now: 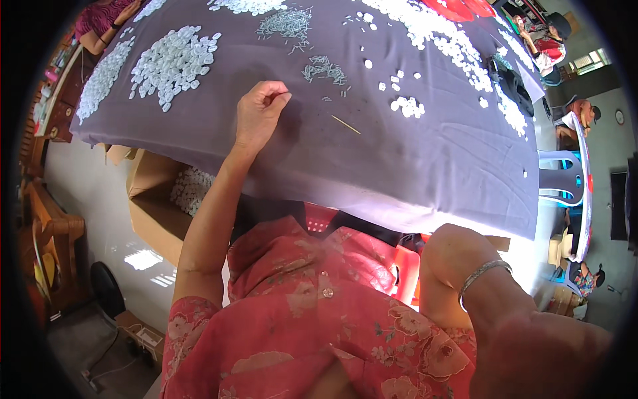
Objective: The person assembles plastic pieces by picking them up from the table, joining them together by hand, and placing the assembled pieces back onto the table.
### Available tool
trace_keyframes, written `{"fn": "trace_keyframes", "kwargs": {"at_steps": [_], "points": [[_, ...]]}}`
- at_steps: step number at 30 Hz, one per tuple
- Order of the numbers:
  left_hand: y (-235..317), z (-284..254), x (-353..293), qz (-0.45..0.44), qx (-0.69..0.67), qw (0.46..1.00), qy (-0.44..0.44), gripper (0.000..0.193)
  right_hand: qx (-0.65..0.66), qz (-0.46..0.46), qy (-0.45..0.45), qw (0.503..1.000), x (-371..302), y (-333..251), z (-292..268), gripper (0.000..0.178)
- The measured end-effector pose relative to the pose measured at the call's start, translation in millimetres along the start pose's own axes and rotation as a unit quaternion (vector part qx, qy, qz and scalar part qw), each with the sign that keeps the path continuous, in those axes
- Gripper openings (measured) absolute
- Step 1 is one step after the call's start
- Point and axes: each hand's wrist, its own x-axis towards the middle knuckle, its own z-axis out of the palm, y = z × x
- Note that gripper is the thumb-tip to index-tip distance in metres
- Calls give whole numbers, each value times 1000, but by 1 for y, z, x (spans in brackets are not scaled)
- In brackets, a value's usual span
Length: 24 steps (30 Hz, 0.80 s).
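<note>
My left hand (261, 114) hovers over the grey cloth-covered table (425, 156), its fingers curled and the thumb pressed to them; what they hold, if anything, is too small to make out. My right hand (551, 346) is raised close to the camera at the lower right, with a silver bangle on that arm; its fingers are out of sight. Just right of my left hand lies a small pile of thin metal pins (323, 70), and beyond it a larger pin pile (284, 24). A thin yellowish stick (346, 124) rests on the cloth. Pale, roundish plastic pieces (174, 63) are heaped to the left.
White pieces (408, 106) form a small cluster right of centre, with a long spread (438, 33) behind. A cardboard box (156, 199) with more white pieces stands below the table's left side. Other people sit around the far edges. A dark object (512, 86) lies at the table's right.
</note>
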Motion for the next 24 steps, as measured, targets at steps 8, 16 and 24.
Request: {"fn": "trace_keyframes", "kwargs": {"at_steps": [8,16,24], "points": [[-2,0,0,3,5,1000,-2,6,3,-16,28,999,2,-4,4,48],[3,-1,-1,-16,-2,1000,1,8,120,119,104,980,-5,34,-6,33],[1,2,1,-5,-5,1000,4,8,-241,450,-36,859,-147,232,-30,7]]}}
